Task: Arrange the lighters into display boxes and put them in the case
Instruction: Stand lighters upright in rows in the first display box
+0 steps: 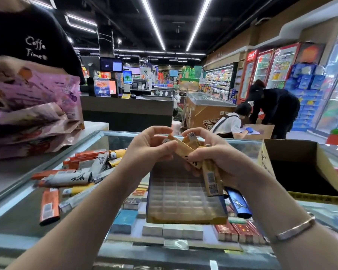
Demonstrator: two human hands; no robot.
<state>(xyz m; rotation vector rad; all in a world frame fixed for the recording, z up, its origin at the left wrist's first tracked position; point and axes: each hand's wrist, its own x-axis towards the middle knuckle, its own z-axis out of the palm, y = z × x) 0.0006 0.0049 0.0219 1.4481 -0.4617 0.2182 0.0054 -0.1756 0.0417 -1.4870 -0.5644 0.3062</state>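
Lighters (191, 151) are bunched in both hands, held up over the glass desk (14, 217). They are tan and yellow, with small silver tops at the far end and black bar codes on the sides.

One long lighter lies slanted, from the 10 o'clock side down to the 4 o'clock side. The left hand (150, 151) pinches its upper end with curled fingers and thumb. The right hand (213, 158) grips the rest of the bunch, and those lighters hang down toward 6 o'clock. I think there are three or four in that hand, but the view is blurry there.

The display box (185, 199) sits right under the hands, at 6 o'clock from them. It is a tray with many little square holes, and no lighters stand in it yet. Its long side runs away from the person, from 6 o'clock to 12 o'clock. Both hands are close to it, and the right hand is a bit nearer because its lighters hang just above the tray's right edge.

More loose lighters (76, 172) lie in a pile on the desk at 9 o'clock from the hands. They are orange, white and yellow. One blue lighter (239, 204) lies just right of the tray.

A brown cardboard case (300, 168) stands open at 3 o'clock.
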